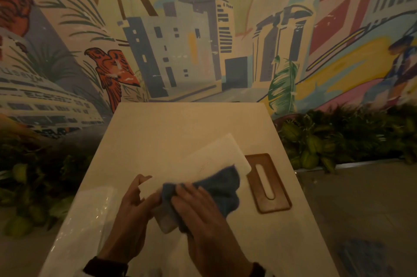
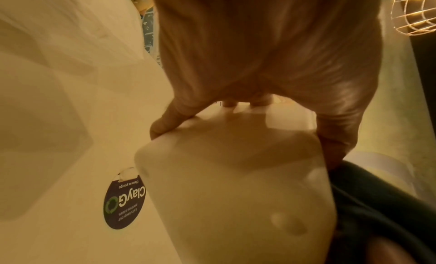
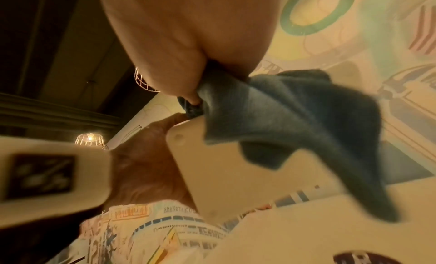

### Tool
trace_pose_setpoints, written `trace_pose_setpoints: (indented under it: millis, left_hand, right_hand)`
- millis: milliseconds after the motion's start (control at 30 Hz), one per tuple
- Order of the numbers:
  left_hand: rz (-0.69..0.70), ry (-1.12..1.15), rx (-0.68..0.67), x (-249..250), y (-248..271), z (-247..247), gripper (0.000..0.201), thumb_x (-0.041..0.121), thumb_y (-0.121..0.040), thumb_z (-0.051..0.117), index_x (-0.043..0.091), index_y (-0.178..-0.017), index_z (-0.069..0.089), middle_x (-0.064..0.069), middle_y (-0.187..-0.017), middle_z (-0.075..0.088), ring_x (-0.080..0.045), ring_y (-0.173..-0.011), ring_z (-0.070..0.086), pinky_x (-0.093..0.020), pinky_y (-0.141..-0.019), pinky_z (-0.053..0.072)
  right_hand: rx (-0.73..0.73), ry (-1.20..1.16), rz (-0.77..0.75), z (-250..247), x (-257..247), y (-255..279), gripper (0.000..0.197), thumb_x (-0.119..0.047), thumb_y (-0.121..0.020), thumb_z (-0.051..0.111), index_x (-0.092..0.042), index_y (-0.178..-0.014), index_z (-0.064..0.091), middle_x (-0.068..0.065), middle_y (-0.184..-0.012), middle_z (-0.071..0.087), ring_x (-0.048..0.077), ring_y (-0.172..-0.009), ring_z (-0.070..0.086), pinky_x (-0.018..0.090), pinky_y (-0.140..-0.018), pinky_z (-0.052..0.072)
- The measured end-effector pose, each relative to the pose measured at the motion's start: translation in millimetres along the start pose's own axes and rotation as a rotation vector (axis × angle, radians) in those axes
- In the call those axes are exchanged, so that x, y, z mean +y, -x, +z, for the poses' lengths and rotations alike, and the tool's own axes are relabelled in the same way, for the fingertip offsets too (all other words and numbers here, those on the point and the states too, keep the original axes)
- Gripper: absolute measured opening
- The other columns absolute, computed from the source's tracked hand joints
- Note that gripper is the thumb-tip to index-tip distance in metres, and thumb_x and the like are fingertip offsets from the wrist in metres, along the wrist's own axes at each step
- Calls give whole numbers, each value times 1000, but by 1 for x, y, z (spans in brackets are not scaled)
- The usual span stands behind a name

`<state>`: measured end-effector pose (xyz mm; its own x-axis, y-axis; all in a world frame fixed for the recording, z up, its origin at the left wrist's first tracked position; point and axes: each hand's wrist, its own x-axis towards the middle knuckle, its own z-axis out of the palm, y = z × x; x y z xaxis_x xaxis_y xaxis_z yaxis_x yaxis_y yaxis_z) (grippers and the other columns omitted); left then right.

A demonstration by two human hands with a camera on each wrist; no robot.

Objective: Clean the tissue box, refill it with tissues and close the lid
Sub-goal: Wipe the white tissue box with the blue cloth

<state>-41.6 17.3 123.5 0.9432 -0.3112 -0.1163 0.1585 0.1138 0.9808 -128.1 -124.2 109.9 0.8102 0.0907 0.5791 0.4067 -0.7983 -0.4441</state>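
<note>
Two hands work over the pale counter. Tissue box, white and lidless, is tilted off the surface, near end gripped by the left hand, fingers clenched round its corner, evidently to steady it for wiping. Right hand clutches a blue cloth bunched in its fingers, pressed against the box's side. Brown slotted lid lies just beside, set clear for cleaning. Refill not begun.
</note>
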Motion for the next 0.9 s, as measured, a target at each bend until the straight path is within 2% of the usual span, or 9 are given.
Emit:
trace_pose_setpoints:
  millis: [67,200,333,400,467,567,633,800,900]
  left_hand:
    - [0,29,30,-1,-2,-1,74,48,-49,87,4,-99,54,-9,-82,71,-29,-82,68,-35,-63,57]
    - [9,138,78,0,-3,-5,39,28,-63,75,18,-97,59,2,-90,69,-28,-98,60,-41,-77,52]
    - [26,184,80,1,-3,-7,22,12,-73,60,24,-91,63,4,-89,69,-24,-96,60,-47,-85,47]
    - [29,204,60,1,-2,-5,22,10,-73,58,23,-90,62,0,-92,69,-27,-97,59,-49,-87,46]
    - [27,231,54,1,-1,-3,23,9,-73,56,20,-92,60,-4,-96,67,-28,-99,59,-47,-86,49]
    - [33,270,34,-5,0,-2,24,6,-74,51,19,-92,60,-5,-97,67,-27,-96,61,-36,-74,57]
    - [33,304,32,-8,1,-2,25,6,-74,48,20,-91,61,-6,-94,68,-26,-92,62,-35,-71,58]
    - [41,380,0,-14,3,-3,34,3,-72,44,25,-77,70,-5,-85,69,-19,-78,68,-33,-65,58]
    - [31,291,-75,-13,0,-8,34,8,-66,61,26,-94,68,-10,-103,65,-29,-97,64,-41,-72,58]
  right_hand:
    - [75,-77,1,1,-4,17,28,-18,-96,53,-14,-123,61,4,-124,64,13,-118,56,25,-108,36]
    - [241,-422,501,-22,-2,44,18,-35,-85,64,-44,-99,67,-16,-95,70,-2,-83,66,18,-73,52]
    - [220,-818,996,-34,36,41,95,-75,-40,75,-24,-118,57,3,-108,67,6,-93,66,13,-73,50]
    - [185,-949,1116,-34,49,29,121,-83,-30,74,-19,-129,48,8,-122,62,18,-108,62,24,-80,53]
    - [201,-1097,1149,-33,55,17,121,-75,-35,80,-17,-134,44,11,-128,58,25,-109,61,31,-75,56]
    - [207,-1212,1055,-38,53,-1,95,-55,-54,80,-9,-129,46,11,-121,58,14,-93,68,21,-66,56]
    - [205,-1229,987,-39,50,-11,93,-59,-48,83,-10,-121,50,7,-110,63,7,-87,69,17,-68,54]
    - [290,-1302,891,-37,40,-21,105,-44,-45,93,-4,-130,46,18,-117,66,34,-107,64,53,-90,52]
    - [339,-1165,854,-36,35,-20,97,-38,-45,90,-9,-127,47,10,-108,69,25,-95,69,34,-73,59]
